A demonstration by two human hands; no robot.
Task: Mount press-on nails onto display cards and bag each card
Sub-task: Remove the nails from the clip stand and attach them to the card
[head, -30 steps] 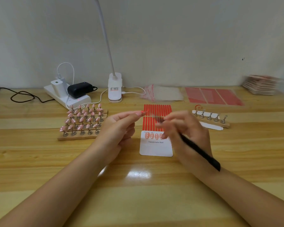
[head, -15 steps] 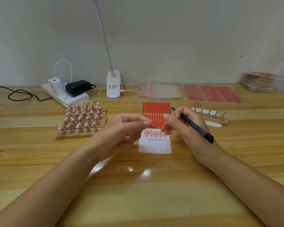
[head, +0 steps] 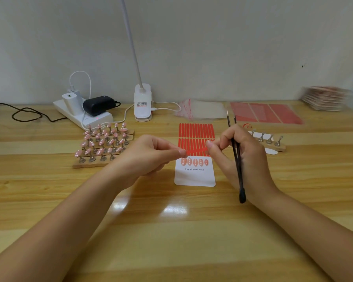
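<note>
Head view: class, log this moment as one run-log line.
left hand: pinching red strip | right hand: pinching red strip's other end, holding tweezers | display card: five nails mounted | nail stand block: full

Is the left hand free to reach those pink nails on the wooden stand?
Probably not at once: the left hand seems to pinch something small. The path to the pink nails on the wooden stand looks clear.
</note>
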